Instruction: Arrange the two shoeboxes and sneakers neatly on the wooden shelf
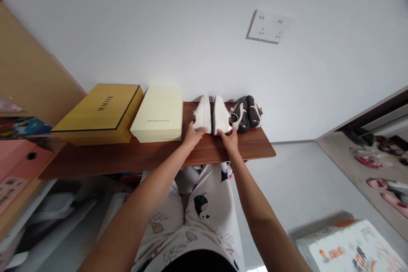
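On a brown wooden shelf board (pixel 149 153), a pair of white sneakers stands side by side. My left hand (pixel 194 137) grips the near end of the left white sneaker (pixel 202 114), thumb toward its inner side. The right white sneaker (pixel 220 114) has my right hand (pixel 230 138) closed around its near end. Just right of it are two dark shoes with cream stripes, a left dark shoe (pixel 241 114) and a right dark shoe (pixel 254 112). A pale yellow shoebox (pixel 159 112) marked MEIZHIYUAN sits to the left of the sneakers.
A mustard MMOK box (pixel 102 108) occupies the board's left part. A white wall with a socket plate (pixel 268 26) rises behind. Pink boxes (pixel 22 165) are stacked at far left. A white printed carton (pixel 353 248) lies low right, and pink slippers (pixel 393 204) are at far right.
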The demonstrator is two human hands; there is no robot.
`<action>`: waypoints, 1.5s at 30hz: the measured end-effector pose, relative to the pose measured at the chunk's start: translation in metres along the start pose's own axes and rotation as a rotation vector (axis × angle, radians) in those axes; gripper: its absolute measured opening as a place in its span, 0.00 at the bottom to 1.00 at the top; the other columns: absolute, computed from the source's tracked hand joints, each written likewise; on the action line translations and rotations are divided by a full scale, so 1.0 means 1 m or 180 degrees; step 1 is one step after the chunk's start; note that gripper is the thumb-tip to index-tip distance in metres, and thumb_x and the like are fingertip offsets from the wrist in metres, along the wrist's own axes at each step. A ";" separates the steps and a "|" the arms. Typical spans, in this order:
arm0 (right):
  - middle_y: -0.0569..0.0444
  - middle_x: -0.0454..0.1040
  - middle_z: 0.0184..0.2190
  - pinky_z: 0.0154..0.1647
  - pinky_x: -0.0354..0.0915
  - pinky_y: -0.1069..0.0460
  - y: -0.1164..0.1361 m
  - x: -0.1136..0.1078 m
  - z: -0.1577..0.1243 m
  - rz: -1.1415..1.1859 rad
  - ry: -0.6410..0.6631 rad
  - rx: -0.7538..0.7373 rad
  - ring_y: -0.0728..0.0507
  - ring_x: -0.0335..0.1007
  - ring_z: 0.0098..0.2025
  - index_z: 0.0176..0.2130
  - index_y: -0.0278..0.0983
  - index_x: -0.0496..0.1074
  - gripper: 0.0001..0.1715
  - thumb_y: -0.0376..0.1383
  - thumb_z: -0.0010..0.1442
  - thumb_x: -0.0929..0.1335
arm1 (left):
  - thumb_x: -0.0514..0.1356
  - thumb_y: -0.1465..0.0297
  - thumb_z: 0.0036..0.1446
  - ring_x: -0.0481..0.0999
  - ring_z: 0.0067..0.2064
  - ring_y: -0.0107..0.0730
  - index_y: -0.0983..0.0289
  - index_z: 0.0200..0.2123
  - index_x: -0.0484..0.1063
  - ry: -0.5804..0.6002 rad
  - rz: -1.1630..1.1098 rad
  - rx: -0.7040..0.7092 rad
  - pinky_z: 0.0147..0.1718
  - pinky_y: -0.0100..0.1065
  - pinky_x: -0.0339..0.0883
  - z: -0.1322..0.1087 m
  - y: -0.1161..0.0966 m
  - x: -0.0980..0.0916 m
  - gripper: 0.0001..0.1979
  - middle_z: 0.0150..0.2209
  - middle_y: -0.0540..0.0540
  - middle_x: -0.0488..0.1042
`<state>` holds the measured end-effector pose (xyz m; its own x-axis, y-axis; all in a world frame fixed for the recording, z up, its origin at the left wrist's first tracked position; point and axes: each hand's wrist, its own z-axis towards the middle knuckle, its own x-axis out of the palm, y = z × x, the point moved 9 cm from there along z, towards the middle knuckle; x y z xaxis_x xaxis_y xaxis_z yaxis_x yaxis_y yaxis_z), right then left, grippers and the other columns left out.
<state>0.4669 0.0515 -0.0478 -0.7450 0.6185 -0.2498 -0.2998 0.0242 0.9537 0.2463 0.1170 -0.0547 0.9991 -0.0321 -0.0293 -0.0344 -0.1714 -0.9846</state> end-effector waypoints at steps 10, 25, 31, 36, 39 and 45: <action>0.55 0.74 0.32 0.41 0.68 0.47 0.045 0.002 0.034 -0.0501 0.0675 -0.0321 0.43 0.68 0.34 0.42 0.35 0.71 0.35 0.53 0.42 0.78 | 0.75 0.65 0.44 0.77 0.51 0.51 0.64 0.47 0.67 -0.0286 0.1332 0.0512 0.49 0.45 0.71 -0.001 -0.051 -0.007 0.29 0.47 0.64 0.76; 0.43 0.74 0.51 0.42 0.65 0.49 0.098 0.043 0.022 -0.3178 0.1270 -0.1319 0.37 0.75 0.48 0.49 0.38 0.66 0.20 0.41 0.61 0.72 | 0.62 0.72 0.60 0.77 0.53 0.60 0.69 0.54 0.64 0.0377 0.3880 0.1173 0.50 0.48 0.68 -0.016 -0.084 0.037 0.20 0.52 0.74 0.71; 0.44 0.75 0.50 0.40 0.66 0.50 0.092 0.056 0.009 -0.3493 0.1364 -0.1448 0.37 0.76 0.47 0.49 0.38 0.65 0.19 0.40 0.62 0.71 | 0.60 0.72 0.62 0.77 0.52 0.57 0.70 0.54 0.65 0.0296 0.4203 0.1197 0.49 0.47 0.70 -0.014 -0.073 0.033 0.18 0.49 0.72 0.72; 0.43 0.74 0.51 0.40 0.67 0.50 0.089 0.065 0.004 -0.3491 0.1407 -0.1441 0.38 0.76 0.48 0.50 0.37 0.65 0.20 0.41 0.62 0.71 | 0.58 0.72 0.63 0.78 0.51 0.54 0.69 0.55 0.65 0.0248 0.4398 0.1228 0.48 0.44 0.71 -0.014 -0.072 0.031 0.17 0.49 0.71 0.72; 0.43 0.74 0.51 0.40 0.67 0.51 0.088 0.070 0.002 -0.3527 0.1438 -0.1437 0.38 0.76 0.48 0.50 0.37 0.65 0.19 0.40 0.63 0.71 | 0.58 0.74 0.63 0.78 0.50 0.54 0.70 0.55 0.65 0.0260 0.4429 0.1218 0.47 0.45 0.72 -0.015 -0.074 0.031 0.17 0.49 0.71 0.72; 0.43 0.73 0.52 0.41 0.67 0.51 0.087 0.077 0.002 -0.3580 0.1461 -0.1421 0.39 0.75 0.48 0.51 0.36 0.64 0.18 0.38 0.64 0.70 | 0.55 0.75 0.64 0.78 0.50 0.54 0.71 0.55 0.65 0.0176 0.4481 0.1221 0.47 0.44 0.72 -0.011 -0.077 0.028 0.16 0.49 0.72 0.72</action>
<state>0.3844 0.1030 0.0158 -0.0642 0.1034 -0.9926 -0.9971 0.0343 0.0680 0.2769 0.1184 0.0219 0.1433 0.0134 -0.9896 -0.9445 0.3004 -0.1327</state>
